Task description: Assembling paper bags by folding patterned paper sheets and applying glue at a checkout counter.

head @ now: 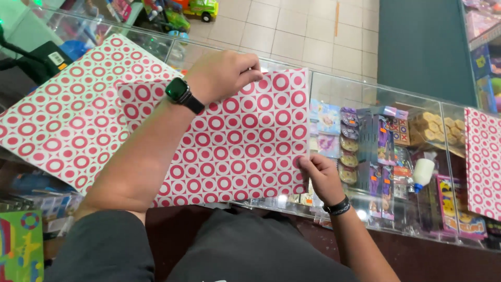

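Red-and-white ring-patterned wrapping paper [229, 136] is lying folded over itself on a glass display counter [365, 89], and both bare hands are gripping it. The left hand [222, 73], wearing a dark smartwatch [180, 91] at the wrist, is reaching across to the paper's far edge; its fingers are curling down and pinching that top edge, with the folded flap spreading out below and to either side of the fingertips. The right hand [321, 175], wearing a black wristband [338, 207], is sitting at the paper's right edge near the lower corner; its thumb and fingers are closing on that edge, so the sheet is stretching leftward from these fingertips towards the other arm. A wider, flat part of the same patterned paper is extending out beyond the left forearm, towards the far left corner of the counter.

Just to the right of the right-hand fingers, under the glass, small packaged items [378, 141] are showing in rows. Further right of them, a white glue bottle with a blue tip [422, 172] is lying tilted on the glass. Well beyond that, at the right border, another piece of ring-patterned paper [482, 162] is resting on the counter. Beyond the left-hand fingertips, a tiled floor [292, 31] is showing, with toy vehicles [201, 8] standing on it.
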